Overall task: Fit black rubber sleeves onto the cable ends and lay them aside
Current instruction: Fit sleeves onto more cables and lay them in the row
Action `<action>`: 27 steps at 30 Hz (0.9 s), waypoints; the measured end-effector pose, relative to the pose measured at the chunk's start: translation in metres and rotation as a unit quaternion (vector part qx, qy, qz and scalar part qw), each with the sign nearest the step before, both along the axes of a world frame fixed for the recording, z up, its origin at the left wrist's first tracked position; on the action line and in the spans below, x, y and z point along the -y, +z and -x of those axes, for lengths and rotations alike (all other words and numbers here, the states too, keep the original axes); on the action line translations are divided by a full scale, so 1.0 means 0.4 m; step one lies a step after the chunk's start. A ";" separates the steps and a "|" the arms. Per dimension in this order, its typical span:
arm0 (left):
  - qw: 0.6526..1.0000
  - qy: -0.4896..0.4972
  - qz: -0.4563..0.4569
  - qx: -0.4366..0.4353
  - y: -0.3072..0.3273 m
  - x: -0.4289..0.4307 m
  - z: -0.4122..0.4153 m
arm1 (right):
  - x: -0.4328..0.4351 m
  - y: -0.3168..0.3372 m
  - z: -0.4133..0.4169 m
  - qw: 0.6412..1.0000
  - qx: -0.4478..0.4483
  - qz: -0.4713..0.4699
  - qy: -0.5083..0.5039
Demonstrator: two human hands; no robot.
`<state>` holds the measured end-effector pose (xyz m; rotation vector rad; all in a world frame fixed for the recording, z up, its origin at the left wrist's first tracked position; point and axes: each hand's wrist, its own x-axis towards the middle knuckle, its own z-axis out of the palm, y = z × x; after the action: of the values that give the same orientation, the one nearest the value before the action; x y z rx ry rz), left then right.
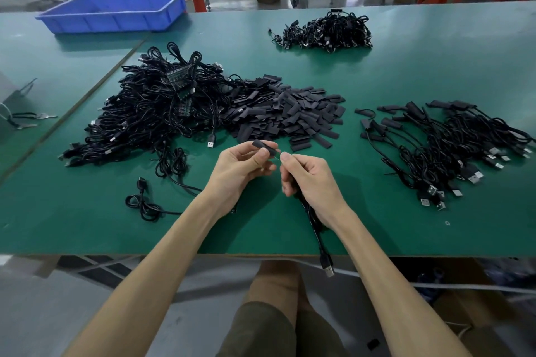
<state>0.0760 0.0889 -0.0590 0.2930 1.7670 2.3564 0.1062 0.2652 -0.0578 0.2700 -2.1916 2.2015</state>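
blue tray (110, 13) sits far beyond and left of the hands, on the green table (406, 72). tangle of bare cables (150, 113) lies beyond the left hand. heap of loose sleeves (284, 116) lies just beyond both hands, touching the tangle. left hand (237, 171) pinches one sleeve (259, 144) above the table. right hand (313, 182), just beside it, is curled round a cable (326, 261). the cable tip meets the sleeve mouth; inserted or not, cannot tell. the plug hangs past the near edge. sleeved cables (452, 148) lie right of the right hand.
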 end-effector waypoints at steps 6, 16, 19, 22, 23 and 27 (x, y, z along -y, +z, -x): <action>0.998 -0.023 0.043 -0.039 -0.001 -0.001 -0.004 | 0.001 0.000 -0.002 0.999 0.011 -0.011 0.030; 0.994 -0.009 0.087 -0.067 -0.003 -0.007 -0.007 | -0.001 -0.001 -0.003 0.999 0.014 -0.028 0.029; 0.992 -0.018 0.097 -0.072 -0.003 -0.008 -0.010 | 0.000 -0.001 -0.004 0.999 0.015 -0.022 0.038; 0.993 -0.021 0.097 -0.066 -0.006 -0.007 -0.010 | 0.003 0.000 -0.004 0.998 0.011 -0.027 0.046; 0.993 -0.021 0.094 -0.062 -0.007 -0.006 -0.009 | 0.005 0.001 -0.003 0.998 0.011 -0.030 0.047; 0.998 -0.020 0.054 -0.029 -0.007 -0.007 -0.004 | 0.007 0.008 -0.003 0.999 0.021 -0.023 0.042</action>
<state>0.0775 0.0916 -0.0618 0.3795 1.8884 2.2376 0.1072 0.2625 -0.0547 0.3275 -2.2969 2.2199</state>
